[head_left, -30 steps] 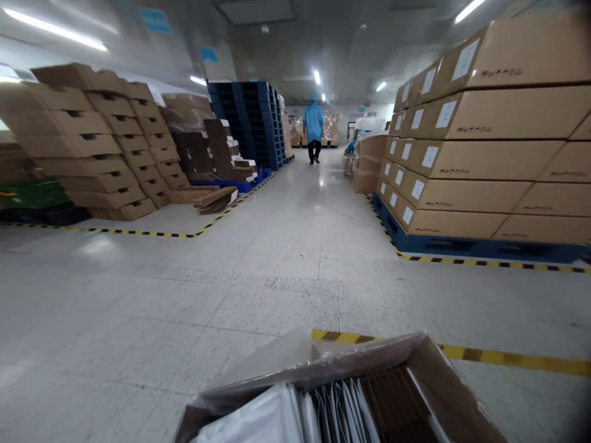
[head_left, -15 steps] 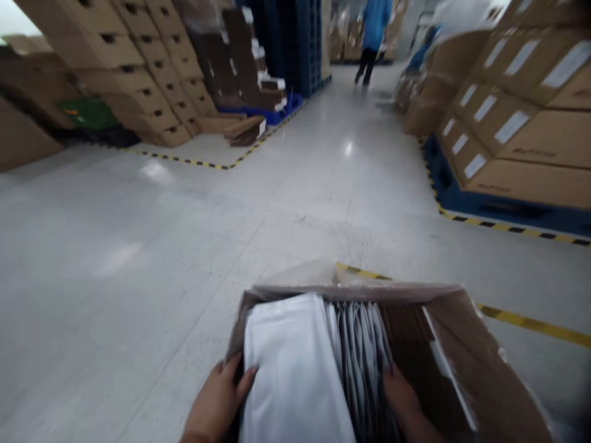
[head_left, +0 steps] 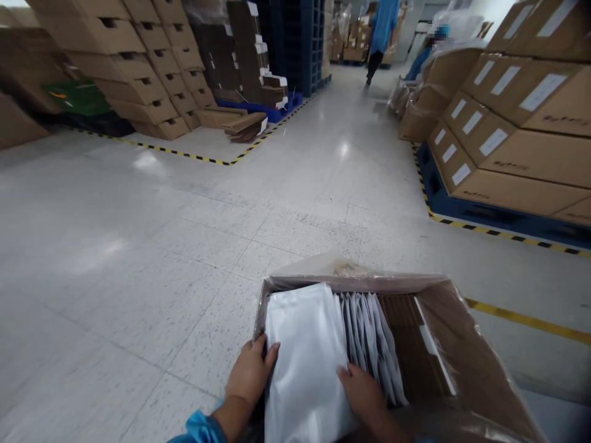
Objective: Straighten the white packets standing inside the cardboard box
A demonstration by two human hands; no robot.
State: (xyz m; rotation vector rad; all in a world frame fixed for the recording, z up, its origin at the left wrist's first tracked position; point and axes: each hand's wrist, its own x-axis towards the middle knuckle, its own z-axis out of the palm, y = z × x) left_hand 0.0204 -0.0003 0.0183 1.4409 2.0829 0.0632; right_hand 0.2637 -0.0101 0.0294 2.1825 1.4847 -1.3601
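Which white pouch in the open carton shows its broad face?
The top pouch at the left end of the carton, between the left hand and right hand; the other pouches to its right show mainly their edges.

Bare-handed, both arms forward

The left hand (head_left: 249, 372) stretches ahead, thumb (head_left: 273, 353) parted from the fingers (head_left: 258, 343), its forearm (head_left: 233, 415) bare below a bunched blue sleeve (head_left: 203, 427). From over here, I see the right hand (head_left: 364, 391) slanting inward, partly hidden.

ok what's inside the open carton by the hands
A pile of white pouches, a row of upright packets, then brown cardboard. Whatever lies beneath them in the carton is covered.
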